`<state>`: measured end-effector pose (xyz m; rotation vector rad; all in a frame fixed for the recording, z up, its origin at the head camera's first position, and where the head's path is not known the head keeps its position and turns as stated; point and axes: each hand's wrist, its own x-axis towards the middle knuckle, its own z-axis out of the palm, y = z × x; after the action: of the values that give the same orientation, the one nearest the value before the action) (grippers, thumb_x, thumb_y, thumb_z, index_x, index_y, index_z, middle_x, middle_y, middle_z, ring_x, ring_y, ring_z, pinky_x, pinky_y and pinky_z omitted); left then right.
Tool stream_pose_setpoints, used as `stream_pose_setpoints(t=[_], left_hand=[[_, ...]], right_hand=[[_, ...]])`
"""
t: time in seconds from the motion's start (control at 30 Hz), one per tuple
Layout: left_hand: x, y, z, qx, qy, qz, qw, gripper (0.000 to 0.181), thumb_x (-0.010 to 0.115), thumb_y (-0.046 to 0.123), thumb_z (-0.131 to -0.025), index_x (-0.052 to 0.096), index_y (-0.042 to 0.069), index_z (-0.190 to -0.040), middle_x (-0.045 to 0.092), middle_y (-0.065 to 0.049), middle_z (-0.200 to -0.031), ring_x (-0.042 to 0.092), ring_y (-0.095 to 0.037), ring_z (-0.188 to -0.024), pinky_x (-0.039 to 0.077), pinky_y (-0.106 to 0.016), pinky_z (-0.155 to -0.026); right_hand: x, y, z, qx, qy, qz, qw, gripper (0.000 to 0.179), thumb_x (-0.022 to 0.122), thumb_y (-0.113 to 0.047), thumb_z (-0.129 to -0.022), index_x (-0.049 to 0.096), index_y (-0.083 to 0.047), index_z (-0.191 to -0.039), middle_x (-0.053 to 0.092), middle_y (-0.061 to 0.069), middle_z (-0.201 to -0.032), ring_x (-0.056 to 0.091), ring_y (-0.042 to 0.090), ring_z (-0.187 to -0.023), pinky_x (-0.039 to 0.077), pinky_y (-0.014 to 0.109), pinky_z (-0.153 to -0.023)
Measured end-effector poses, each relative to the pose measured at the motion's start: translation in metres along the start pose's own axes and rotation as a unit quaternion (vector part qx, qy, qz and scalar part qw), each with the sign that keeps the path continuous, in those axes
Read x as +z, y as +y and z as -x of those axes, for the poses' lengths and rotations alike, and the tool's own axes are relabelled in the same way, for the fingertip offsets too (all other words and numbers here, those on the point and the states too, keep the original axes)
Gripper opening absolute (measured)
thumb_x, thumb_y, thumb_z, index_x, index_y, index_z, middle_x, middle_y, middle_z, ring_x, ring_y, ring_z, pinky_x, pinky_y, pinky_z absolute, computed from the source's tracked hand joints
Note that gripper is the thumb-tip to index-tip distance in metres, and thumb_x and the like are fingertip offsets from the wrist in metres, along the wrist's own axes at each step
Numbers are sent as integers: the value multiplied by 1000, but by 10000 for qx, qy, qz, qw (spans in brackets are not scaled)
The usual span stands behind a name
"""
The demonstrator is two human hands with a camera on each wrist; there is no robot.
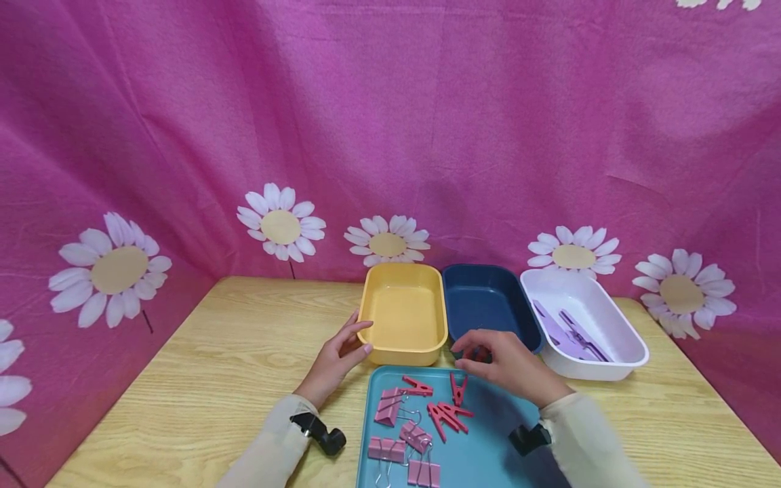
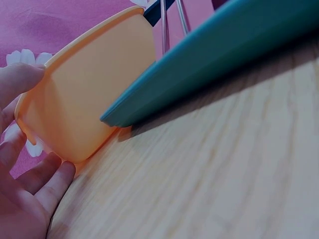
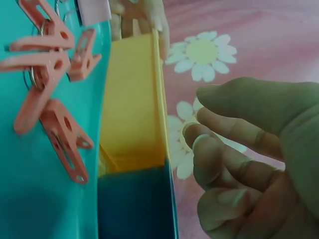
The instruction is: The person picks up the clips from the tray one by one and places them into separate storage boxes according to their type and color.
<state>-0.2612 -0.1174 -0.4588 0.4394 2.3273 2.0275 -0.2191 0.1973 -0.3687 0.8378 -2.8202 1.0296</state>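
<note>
My left hand (image 1: 335, 359) is at the near left corner of a yellow bin (image 1: 405, 357). Its thumb touches the rim, and the other fingers spread loosely along the side, as the left wrist view shows. My right hand (image 1: 497, 359) hovers over the near edge of a dark blue bin (image 1: 488, 298); its fingers are loosely bent with nothing between them in the right wrist view. Below both hands lies a teal tray (image 1: 488, 440) with several red clothespins (image 1: 447, 415) and several pink binder clips (image 1: 387, 449), the clothespins closer to the right hand.
A white bin (image 1: 601, 369) stands at the right, holding a flat purple piece (image 1: 552, 329) and a slim dark purple item (image 1: 582, 337). The three bins sit side by side on the wooden table (image 1: 201, 379). Behind rises a pink cloth (image 1: 390, 122) with daisies.
</note>
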Motion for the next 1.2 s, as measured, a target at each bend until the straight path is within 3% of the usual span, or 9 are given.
stream_pose_setpoints(t=[0.37, 0.67, 1.2], left_hand=[[0, -1, 0, -39, 35, 35, 10000, 42, 68, 31, -91, 58, 28, -132, 22, 13, -157, 40, -21, -135, 39, -35, -107], [0, -1, 0, -21, 12, 5, 10000, 43, 68, 30, -91, 58, 27, -133, 22, 15, -157, 41, -21, -134, 39, -35, -107], [0, 1, 0, -56, 21, 25, 10000, 43, 67, 32, -91, 58, 28, -132, 22, 15, -157, 39, -21, -136, 38, -35, -108]], right_hand=[[24, -6, -4, -286, -406, -72, 9987, 21, 74, -20, -85, 70, -13, -105, 62, -13, -82, 56, 4, -69, 50, 25, -66], [46, -6, -8, 85, -791, -200, 9966, 22, 73, -19, -86, 69, -11, -106, 63, -9, -85, 56, 11, -72, 52, 23, -60], [66, -1, -10, 296, -591, 72, 9978, 12, 74, -20, -86, 70, -16, -96, 61, -11, -78, 56, 6, -72, 52, 24, -64]])
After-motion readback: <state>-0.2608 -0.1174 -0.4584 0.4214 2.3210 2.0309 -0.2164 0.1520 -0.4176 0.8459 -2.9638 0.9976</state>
